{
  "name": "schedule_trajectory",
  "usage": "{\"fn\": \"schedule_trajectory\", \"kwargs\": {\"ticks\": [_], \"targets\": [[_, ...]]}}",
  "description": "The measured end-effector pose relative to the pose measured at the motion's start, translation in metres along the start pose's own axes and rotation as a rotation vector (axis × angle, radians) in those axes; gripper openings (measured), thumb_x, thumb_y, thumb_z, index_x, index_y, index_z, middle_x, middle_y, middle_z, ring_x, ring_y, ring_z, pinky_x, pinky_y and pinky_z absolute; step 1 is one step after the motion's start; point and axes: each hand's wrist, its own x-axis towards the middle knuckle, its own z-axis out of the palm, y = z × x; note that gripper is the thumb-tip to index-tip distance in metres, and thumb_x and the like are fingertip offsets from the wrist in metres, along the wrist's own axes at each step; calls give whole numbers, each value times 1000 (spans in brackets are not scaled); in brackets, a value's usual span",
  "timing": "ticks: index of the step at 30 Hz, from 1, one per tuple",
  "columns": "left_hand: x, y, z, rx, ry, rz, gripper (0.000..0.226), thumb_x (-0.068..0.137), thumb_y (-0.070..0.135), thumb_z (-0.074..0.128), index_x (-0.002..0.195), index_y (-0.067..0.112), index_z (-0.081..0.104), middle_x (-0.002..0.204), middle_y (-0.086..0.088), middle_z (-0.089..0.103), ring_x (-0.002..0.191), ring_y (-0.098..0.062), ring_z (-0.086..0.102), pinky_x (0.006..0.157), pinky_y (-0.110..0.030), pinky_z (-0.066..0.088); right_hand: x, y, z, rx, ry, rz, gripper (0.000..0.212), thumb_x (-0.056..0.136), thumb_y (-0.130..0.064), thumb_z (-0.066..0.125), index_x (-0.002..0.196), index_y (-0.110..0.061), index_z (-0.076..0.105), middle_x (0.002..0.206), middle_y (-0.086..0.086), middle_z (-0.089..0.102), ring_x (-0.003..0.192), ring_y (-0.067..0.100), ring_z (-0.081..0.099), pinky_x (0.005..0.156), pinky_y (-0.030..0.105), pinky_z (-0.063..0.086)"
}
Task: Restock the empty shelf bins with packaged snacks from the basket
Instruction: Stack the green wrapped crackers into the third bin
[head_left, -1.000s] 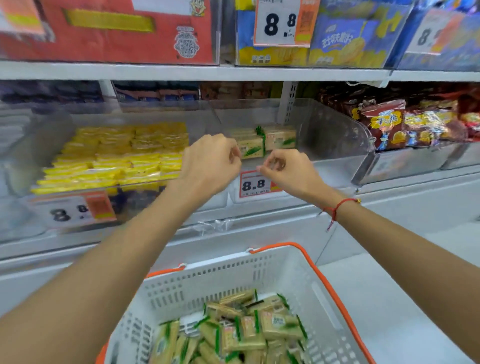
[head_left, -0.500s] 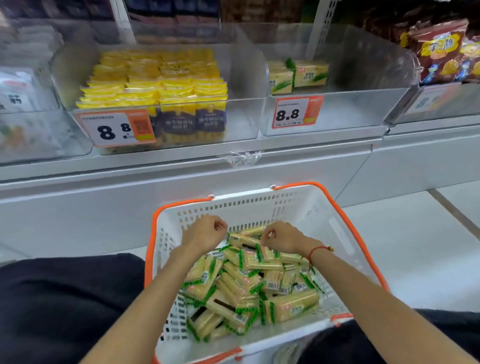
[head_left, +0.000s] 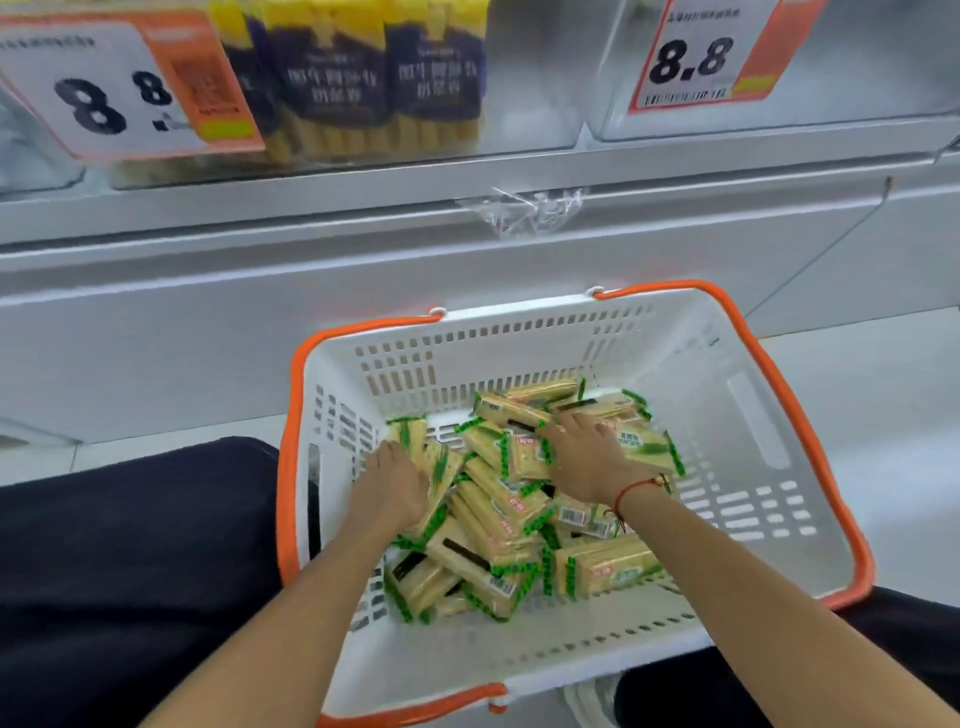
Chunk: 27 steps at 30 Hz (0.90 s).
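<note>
Left price tag (head_left: 124, 85), on the front of the yellow-pack bin: 8 8
Right price tag (head_left: 701, 57), on the neighbouring clear bin: 8.8
Pack and wrapper print: too blurred to read

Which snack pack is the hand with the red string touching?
Find the white basket with the orange rim. The right hand lies near the far side of its pile, fingers spread on a pale yellow pack with green ends. This pack lies at the pile's far right edge.

One basket (head_left: 737, 364), two hands, two price tags (snack packs (head_left: 498, 509) too heaped to count).
</note>
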Motion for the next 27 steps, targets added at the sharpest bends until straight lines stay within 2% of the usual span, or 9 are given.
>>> {"fn": "schedule_trajectory", "kwargs": {"ticks": [3, 8, 10, 13, 16, 20, 22, 25, 27], "targets": [[7, 0, 13, -3, -19, -74, 56, 100, 36, 39, 141, -1, 28, 147, -20, 30, 137, -32, 29, 112, -40, 29, 11, -14, 16, -5, 89, -102, 52, 94, -28, 47, 144, -21, 34, 151, 4, 29, 141, 24, 22, 115, 44, 19], [14, 2, 23, -216, 26, -183, 46, 88, 20, 62, 128, 8, 43, 132, -13, 46, 123, -29, 44, 100, -38, 41, 25, -48, 29, 126, 167, -278, 48, 92, -12, 44, 140, -18, 43, 147, 9, 38, 137, 26, 31, 116, 40, 19], [18, 2, 24, -293, 11, -195, 39, 87, 24, 63, 122, 13, 51, 126, -9, 52, 116, -26, 51, 95, -34, 44, 33, -62, 34, 103, 227, -298, 42, 96, -22, 41, 136, -16, 48, 143, 7, 43, 134, 24, 34, 114, 40, 21], [19, 2, 21, -346, 42, -227, 41, 83, 34, 67, 111, 6, 53, 112, -12, 62, 99, -28, 61, 84, -35, 51, 46, -82, 41, 23, 90, -167, 60, 95, -52, 38, 139, -13, 42, 145, 7, 37, 135, 25, 29, 112, 43, 21], [17, 5, 15, -272, 15, -247, 61, 72, 35, 78, 116, 3, 49, 119, -16, 55, 109, -29, 56, 89, -37, 51, 53, -94, 38, 34, -11, -49, 71, 85, -67, 45, 133, -15, 49, 145, 7, 32, 135, 27, 25, 112, 46, 19], [9, 8, 10, -91, -11, -186, 66, 79, 35, 69, 131, 7, 39, 137, -16, 35, 129, -31, 33, 103, -34, 34, 55, -93, 27, 348, -5, -13, 53, 75, -50, 70, 112, -15, 57, 123, 8, 45, 119, 27, 39, 106, 43, 31], [5, 7, 5, -131, 14, -136, 67, 79, 37, 68, 133, 12, 38, 137, -15, 35, 128, -32, 34, 102, -37, 36, 49, -88, 18, 678, -59, 28, 37, 79, -30, 73, 101, -11, 50, 97, 6, 53, 96, 25, 52, 90, 41, 45], [-2, 7, -10, -221, 20, -5, 56, 77, 34, 71, 123, 18, 43, 114, -7, 57, 102, -26, 58, 81, -35, 50, 34, -74, -3, 1115, -108, 107, 27, 85, -4, 65, 102, -9, 45, 75, 6, 60, 69, 21, 62, 78, 44, 55], [-8, 11, -24, -220, 30, 63, 49, 78, 35, 70, 119, 23, 46, 94, 0, 63, 84, -22, 63, 70, -32, 51, 22, -61, -24, 1239, -123, 154, 40, 86, 2, 64, 117, -9, 40, 70, 7, 61, 54, 13, 64, 65, 30, 57]]}}
